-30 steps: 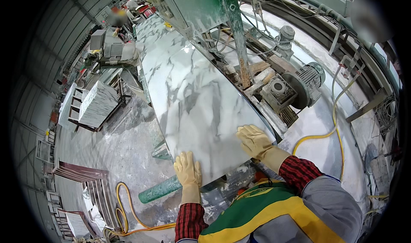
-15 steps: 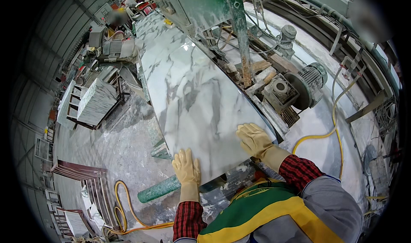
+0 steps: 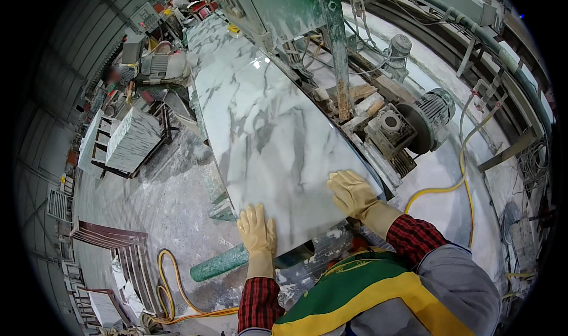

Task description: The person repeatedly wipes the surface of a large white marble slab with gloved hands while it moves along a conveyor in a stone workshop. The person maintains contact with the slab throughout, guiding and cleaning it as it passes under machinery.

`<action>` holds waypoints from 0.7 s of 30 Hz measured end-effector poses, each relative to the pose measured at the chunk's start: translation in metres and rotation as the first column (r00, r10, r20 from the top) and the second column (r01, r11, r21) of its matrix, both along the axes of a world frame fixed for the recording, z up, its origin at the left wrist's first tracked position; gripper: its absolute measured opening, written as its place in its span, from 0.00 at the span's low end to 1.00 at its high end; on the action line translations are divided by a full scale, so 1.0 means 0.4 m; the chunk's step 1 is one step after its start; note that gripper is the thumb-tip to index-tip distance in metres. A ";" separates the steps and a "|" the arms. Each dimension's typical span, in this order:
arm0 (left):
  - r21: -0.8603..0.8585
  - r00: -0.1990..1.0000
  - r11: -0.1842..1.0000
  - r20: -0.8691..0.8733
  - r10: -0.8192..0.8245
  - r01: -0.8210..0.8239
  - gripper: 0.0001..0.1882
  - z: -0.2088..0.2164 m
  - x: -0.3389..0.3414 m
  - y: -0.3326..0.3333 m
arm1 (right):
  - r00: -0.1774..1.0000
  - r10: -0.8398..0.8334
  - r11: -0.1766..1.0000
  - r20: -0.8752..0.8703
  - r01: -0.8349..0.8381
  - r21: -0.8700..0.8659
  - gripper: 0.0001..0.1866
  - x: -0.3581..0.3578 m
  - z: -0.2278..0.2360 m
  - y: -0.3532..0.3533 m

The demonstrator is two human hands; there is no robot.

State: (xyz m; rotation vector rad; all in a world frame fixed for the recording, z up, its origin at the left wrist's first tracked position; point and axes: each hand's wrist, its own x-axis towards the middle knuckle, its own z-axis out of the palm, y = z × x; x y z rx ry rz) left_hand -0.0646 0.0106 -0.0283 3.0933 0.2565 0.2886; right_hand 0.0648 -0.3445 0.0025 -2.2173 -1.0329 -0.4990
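A long polished marble slab [image 3: 269, 152], white with grey veins, stretches away from me on a machine bed. My left hand [image 3: 257, 230], in a cream rubber glove, lies on the slab's near left corner with the fingers straight and close together. At the near right corner my right hand [image 3: 354, 195], gloved alike, rests on the top face with its fingers extended to the left and its thumb by the near edge. Neither hand is wrapped around anything. A green roller [image 3: 220, 262] sticks out to the left below the slab's near end.
Along the slab's right side stand a green machine housing [image 3: 290, 7], a gearbox [image 3: 387, 123] and an electric motor [image 3: 435, 108]. Yellow hoses [image 3: 435, 189] run over the floor on both sides. Stacked marble pieces [image 3: 133, 140] sit on a rack at left, beyond a brown metal frame [image 3: 112, 232].
Both gloved hands stay on the near end of the slab. The slab shows no clear movement; the view has shifted very slightly.
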 end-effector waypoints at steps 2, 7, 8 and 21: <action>-0.001 1.000 1.000 0.001 0.005 -0.005 0.36 0.001 0.003 0.002 | 1.000 0.003 1.000 -0.006 -0.003 0.002 0.18 0.002 0.005 0.002; 0.018 1.000 1.000 0.029 -0.011 0.011 0.36 -0.012 0.013 0.014 | 1.000 -0.002 1.000 -0.007 0.002 -0.015 0.18 0.009 0.024 0.007; 0.017 0.999 1.000 0.034 -0.013 0.013 0.36 -0.014 0.016 0.017 | 1.000 -0.003 1.000 -0.009 0.003 -0.024 0.18 0.010 0.026 0.009; 0.023 0.996 0.999 0.081 -0.047 0.045 0.36 -0.019 0.050 0.040 | 0.999 -0.002 0.999 -0.047 0.001 -0.040 0.20 0.029 0.009 0.016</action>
